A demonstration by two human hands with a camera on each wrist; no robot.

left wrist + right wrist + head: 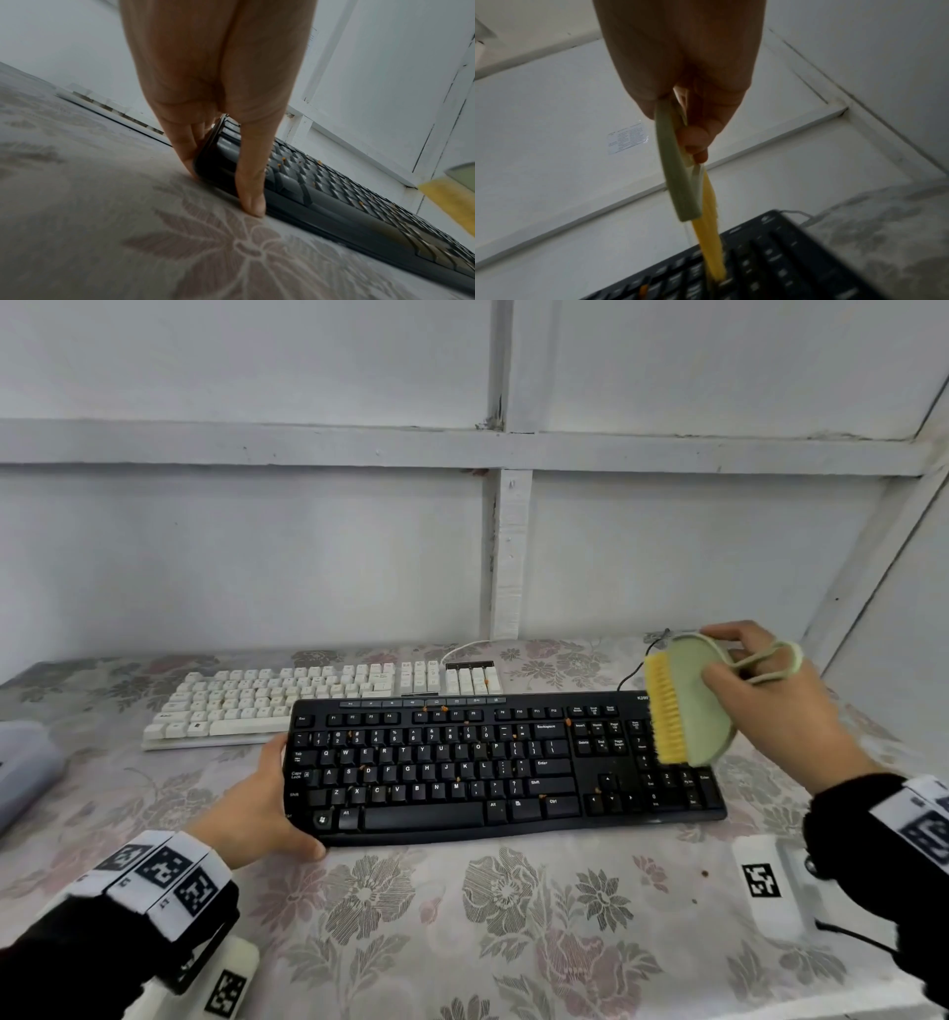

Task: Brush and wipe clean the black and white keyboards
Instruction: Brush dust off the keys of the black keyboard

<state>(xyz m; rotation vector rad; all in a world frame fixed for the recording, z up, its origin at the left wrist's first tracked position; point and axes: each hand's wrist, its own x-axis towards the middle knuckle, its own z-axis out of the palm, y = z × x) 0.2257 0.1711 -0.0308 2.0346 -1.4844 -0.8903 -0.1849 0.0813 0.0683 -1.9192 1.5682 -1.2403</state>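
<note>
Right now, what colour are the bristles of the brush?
Yellow bristles, clearest in the head view.

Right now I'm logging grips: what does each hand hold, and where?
Right hand grips the brush by its green back; left hand holds the black keyboard at its left end.

- Setting: a plain indoor work corner, makeshift in character; whether home or office cannot be told.
- Walls (257, 557): white-painted panels with raised battens, paint chipped at the joints in the upper centre of the frame.
- Table (462, 916): covered by a floral-patterned cloth across the lower frame.
- Equipment: black keyboard (503, 762) and white keyboard (287, 695) at mid-frame.
</note>
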